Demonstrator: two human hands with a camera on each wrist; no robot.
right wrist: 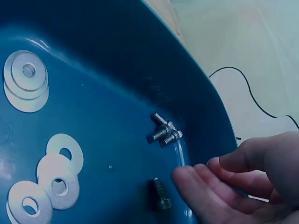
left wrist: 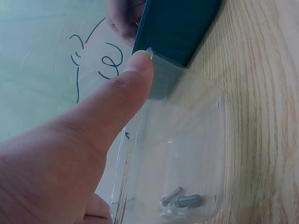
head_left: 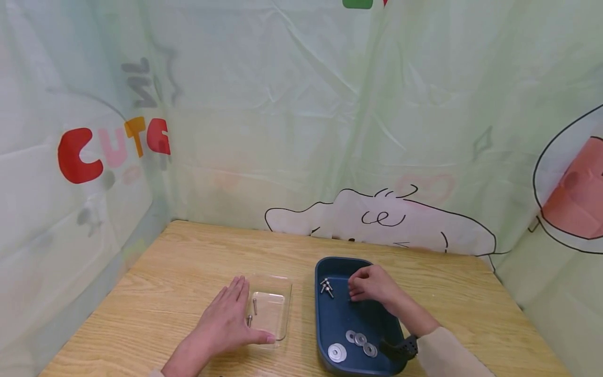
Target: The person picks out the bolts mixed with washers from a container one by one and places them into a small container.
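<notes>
My left hand point(head_left: 227, 320) lies against a clear plastic box point(head_left: 270, 314), fingers straight along its left side and thumb touching the near rim. Two socket-head screws lie inside, one thicker point(left wrist: 189, 201) and one thinner point(left wrist: 172, 196). Over the far right part of a dark blue tray point(head_left: 318, 319) is my right hand point(head_left: 372, 285). Its fingers point(right wrist: 194, 184) are loosely bent, with nothing visible between them. Just beside the fingertips a single screw point(right wrist: 161, 193) lies on the tray floor. Several more screws point(right wrist: 167, 132) sit clustered against the tray wall.
Flat washers lie overlapping in the near part of the tray, in a stack point(head_left: 336, 353) and a spread row point(head_left: 360, 339). Both containers stand on a wooden table point(head_left: 226, 246). A printed curtain point(head_left: 259, 131) hangs behind and at the sides.
</notes>
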